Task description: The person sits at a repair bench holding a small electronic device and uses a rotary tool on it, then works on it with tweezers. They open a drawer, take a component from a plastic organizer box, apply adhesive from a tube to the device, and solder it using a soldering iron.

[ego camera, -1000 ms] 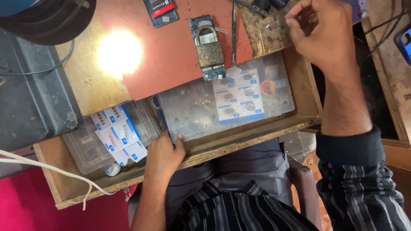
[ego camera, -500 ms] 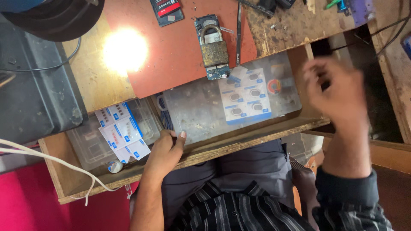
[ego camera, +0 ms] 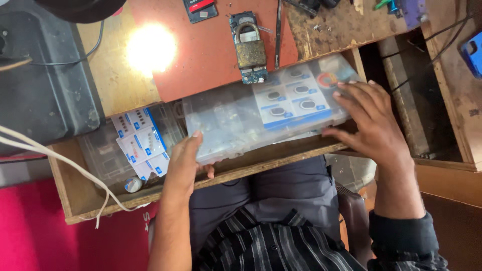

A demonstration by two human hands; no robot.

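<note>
Left hand: the left hand [ego camera: 183,160] is laid flat, fingers together, on the near left corner of a clear plastic box [ego camera: 236,123]; the thumb is hooked under the box's front edge — nothing is pinched.
Right hand: the right hand [ego camera: 369,120] is spread wide, palm down, over the right end of the same box, with the fingertips [ego camera: 342,85] resting on the lid.
Clear plastic box: long and shallow, it is set slantwise in an open wooden drawer [ego camera: 75,195], its far edge tucked under the front of the bench [ego camera: 115,85]; blue-and-white packets [ego camera: 291,100] and a small red ring [ego camera: 329,79] are seen through the lid at the right end.
Second box: another clear box [ego camera: 108,155] is lodged in the left part of the drawer, just beside the first, with blue-and-white cards [ego camera: 140,143] lying on top; a small round silver thing [ego camera: 133,184] is seen at its near edge.
Bench top: a red mat [ego camera: 201,55] is spread on the wood — a brass padlock [ego camera: 250,47] is placed on a small circuit board [ego camera: 253,75] upon it, and a thin metal tool [ego camera: 277,30] lies just right of the padlock.
Light: a bright glare [ego camera: 150,47] is thrown on the wood left of the mat.
Cable: a white cable [ego camera: 65,163] is draped across the drawer's left side.
Clothing: a striped shirt [ego camera: 281,246] and grey trousers [ego camera: 286,185] are seen below the drawer.
</note>
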